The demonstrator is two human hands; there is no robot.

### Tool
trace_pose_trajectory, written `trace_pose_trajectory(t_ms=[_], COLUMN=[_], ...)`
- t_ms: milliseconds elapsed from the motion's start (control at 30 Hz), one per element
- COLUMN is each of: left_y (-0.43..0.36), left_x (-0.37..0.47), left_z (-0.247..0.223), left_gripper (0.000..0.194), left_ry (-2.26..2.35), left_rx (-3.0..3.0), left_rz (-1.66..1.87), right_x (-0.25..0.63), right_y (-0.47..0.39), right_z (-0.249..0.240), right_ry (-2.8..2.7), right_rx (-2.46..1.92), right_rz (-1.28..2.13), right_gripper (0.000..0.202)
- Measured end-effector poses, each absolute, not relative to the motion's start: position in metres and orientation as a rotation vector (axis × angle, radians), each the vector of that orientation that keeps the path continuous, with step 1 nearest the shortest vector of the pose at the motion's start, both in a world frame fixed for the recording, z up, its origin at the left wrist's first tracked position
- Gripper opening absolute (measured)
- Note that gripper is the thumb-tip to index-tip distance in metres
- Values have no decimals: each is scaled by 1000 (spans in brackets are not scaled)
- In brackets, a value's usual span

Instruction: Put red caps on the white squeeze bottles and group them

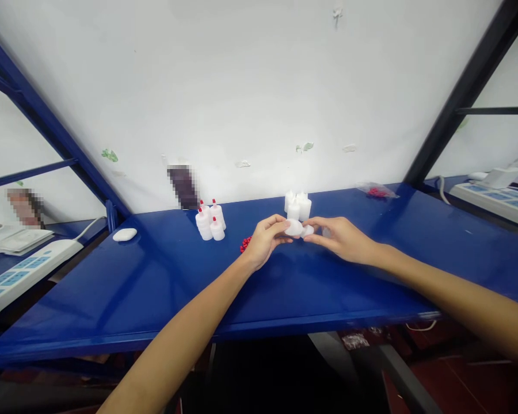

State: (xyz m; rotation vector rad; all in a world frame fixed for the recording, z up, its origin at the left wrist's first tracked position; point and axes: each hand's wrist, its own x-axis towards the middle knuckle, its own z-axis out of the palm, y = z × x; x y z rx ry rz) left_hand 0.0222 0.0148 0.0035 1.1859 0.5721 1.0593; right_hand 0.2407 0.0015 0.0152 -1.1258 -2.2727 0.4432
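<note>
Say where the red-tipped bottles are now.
In the head view, the red-tipped bottles stand left of centre on the blue table, left of the left hand and small red pieces.

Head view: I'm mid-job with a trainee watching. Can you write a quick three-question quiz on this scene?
1. True or false: the left hand and the right hand are both on one white bottle.
2. Multiple choice: which stands farthest to the person's left on the blue table?
A. the plain bottles without red tips
B. the red-tipped bottles
C. the white bottle in the hands
3. Fill in the blank: the clear bag at the back right of the table holds something coloured ____.

Key: 1. True. 2. B. 3. Red.
</note>
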Motion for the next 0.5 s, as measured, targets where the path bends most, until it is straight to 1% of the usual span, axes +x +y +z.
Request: trace_pose_trajectory(t_ms=[167, 333, 500], left_y=[11, 9, 9], left_x=[23, 23, 20], left_z=[7, 10, 11], left_gripper=[28, 29, 27], left_ry=[558, 523, 519], left_rx=[1200, 1145, 1089], left_rz=[976, 936, 853], right_x=[236, 235, 234], right_y=[-4, -8, -7], right_z=[16, 18, 17], right_ry=[-2214, -2097, -2024], right_rx=[-1032, -1072, -1076], right_rz=[446, 486, 446], right_gripper=[37, 40, 41])
